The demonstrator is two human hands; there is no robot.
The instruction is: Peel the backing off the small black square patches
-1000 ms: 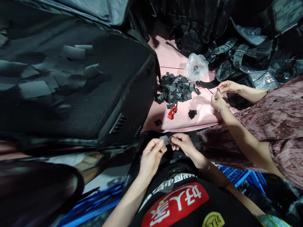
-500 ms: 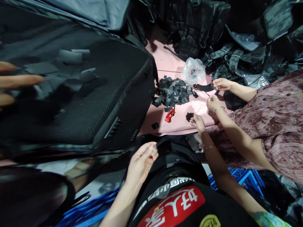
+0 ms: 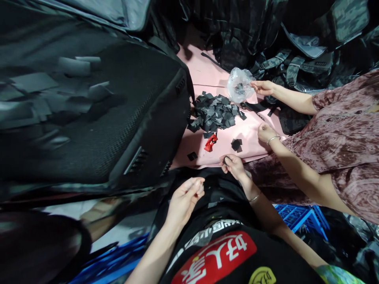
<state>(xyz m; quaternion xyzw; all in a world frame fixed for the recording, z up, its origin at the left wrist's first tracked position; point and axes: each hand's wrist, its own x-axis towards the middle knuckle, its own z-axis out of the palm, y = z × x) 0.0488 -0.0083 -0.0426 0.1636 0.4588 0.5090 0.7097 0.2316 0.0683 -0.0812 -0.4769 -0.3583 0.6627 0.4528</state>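
Observation:
My left hand (image 3: 185,199) hovers over my lap, thumb and fingers pressed together in a pinch. Whether anything small sits in that pinch is hidden. Just in front of the table edge, my right hand (image 3: 234,167) grips a small black square piece (image 3: 227,159) between thumb and fingers. Beyond it, a few overlapping black squares (image 3: 236,144) lie on the pink tabletop (image 3: 185,148). A loose heap of black and grey square pieces (image 3: 216,112) lies farther back, with a red item (image 3: 210,142) in front of it.
At left stands a large black mesh-sided bag (image 3: 142,114) with grey pieces on it. A co-worker's hand (image 3: 263,87) is at a clear plastic bag (image 3: 239,85); their other hand (image 3: 266,133) is near the table edge. Dark camouflage backpacks (image 3: 237,27) fill the back.
My right hand has come left and toward me from the small stack, carrying a black piece. My left hand shifted slightly right. The co-worker's far hand reached to the plastic bag. Fingers at far left left view.

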